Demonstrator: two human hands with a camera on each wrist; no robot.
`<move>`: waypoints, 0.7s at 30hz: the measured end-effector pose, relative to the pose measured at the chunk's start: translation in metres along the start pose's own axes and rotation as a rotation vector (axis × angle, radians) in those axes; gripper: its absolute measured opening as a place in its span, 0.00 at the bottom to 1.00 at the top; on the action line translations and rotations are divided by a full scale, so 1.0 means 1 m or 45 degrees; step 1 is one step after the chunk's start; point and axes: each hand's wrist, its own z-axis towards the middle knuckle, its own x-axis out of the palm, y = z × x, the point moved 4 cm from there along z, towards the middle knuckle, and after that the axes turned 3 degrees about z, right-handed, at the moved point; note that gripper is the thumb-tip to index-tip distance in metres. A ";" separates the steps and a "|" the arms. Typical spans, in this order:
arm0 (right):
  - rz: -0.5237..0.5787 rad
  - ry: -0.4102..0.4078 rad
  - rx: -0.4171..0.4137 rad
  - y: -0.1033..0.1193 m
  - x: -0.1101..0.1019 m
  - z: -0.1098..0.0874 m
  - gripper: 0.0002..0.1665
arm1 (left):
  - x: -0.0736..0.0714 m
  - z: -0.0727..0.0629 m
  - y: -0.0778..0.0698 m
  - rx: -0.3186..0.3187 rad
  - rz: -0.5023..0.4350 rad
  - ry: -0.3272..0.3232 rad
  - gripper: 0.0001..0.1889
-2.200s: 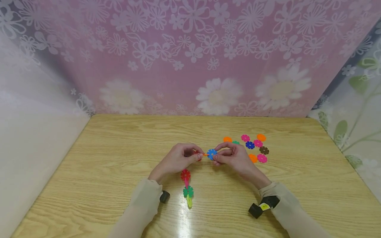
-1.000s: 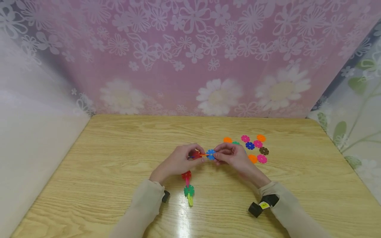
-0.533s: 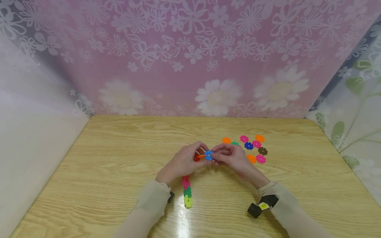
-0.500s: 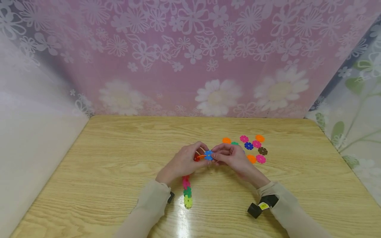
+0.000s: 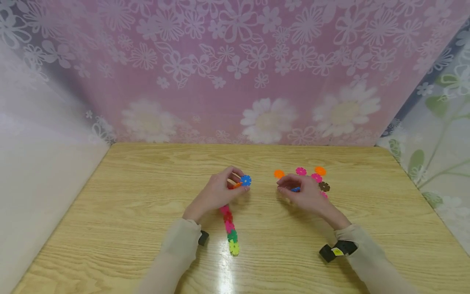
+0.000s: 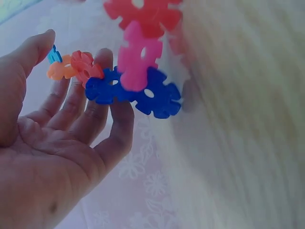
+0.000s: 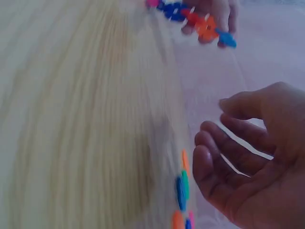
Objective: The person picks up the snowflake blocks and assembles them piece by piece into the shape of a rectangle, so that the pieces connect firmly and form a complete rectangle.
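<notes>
Off the light-blue disc (image 5: pixel 245 180) now, right fingers (image 7: pixel 204 164)

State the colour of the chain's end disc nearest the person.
Yellow-green; that disc shows best in the head view.

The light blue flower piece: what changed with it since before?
The right hand let go of the light blue piece and moved right, toward the loose pieces. The left hand, still holding the chain, carried it left. The brown piece stayed put.
</notes>
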 end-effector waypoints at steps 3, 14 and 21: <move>-0.215 -0.021 -0.063 -0.007 -0.012 -0.004 0.08 | -0.007 0.000 0.002 -0.040 -0.016 -0.036 0.19; -0.512 0.053 -0.047 -0.025 -0.038 -0.014 0.14 | -0.016 -0.005 0.011 -0.224 0.041 -0.142 0.19; -0.541 0.011 -0.087 -0.031 -0.038 -0.013 0.16 | -0.011 -0.009 0.014 -0.345 -0.038 -0.196 0.22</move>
